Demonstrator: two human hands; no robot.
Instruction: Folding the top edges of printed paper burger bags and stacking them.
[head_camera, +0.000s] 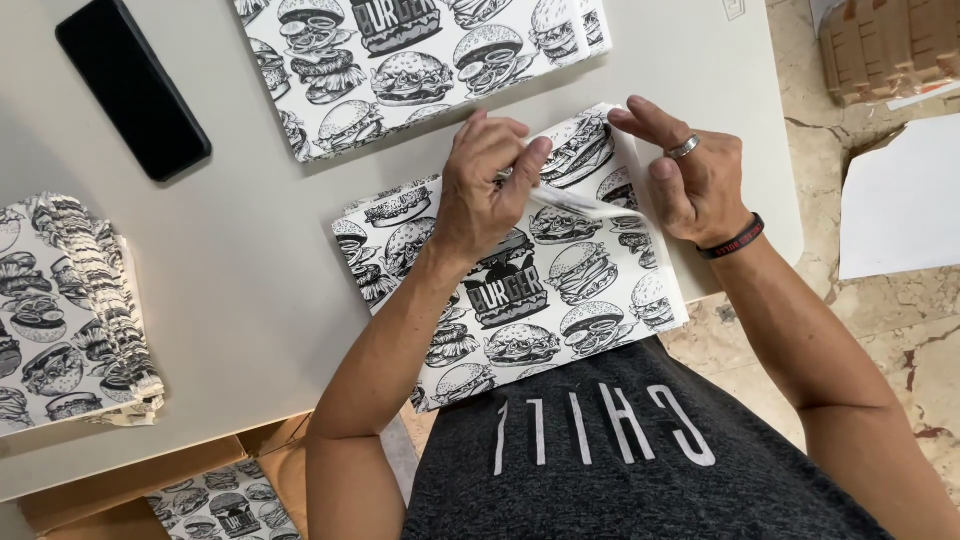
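A pale grey-white table (250, 270) fills most of the view, with a smooth, matt top lit softly and evenly. To the right the floor (900, 320) is beige marble with brown veins and some reddish spots. On this floor, at the far right, stands a brown cardboard box (885, 45), and near it lies a white sheet (905, 195). At the near left, under the table edge, an open cardboard box (130, 490) is visible
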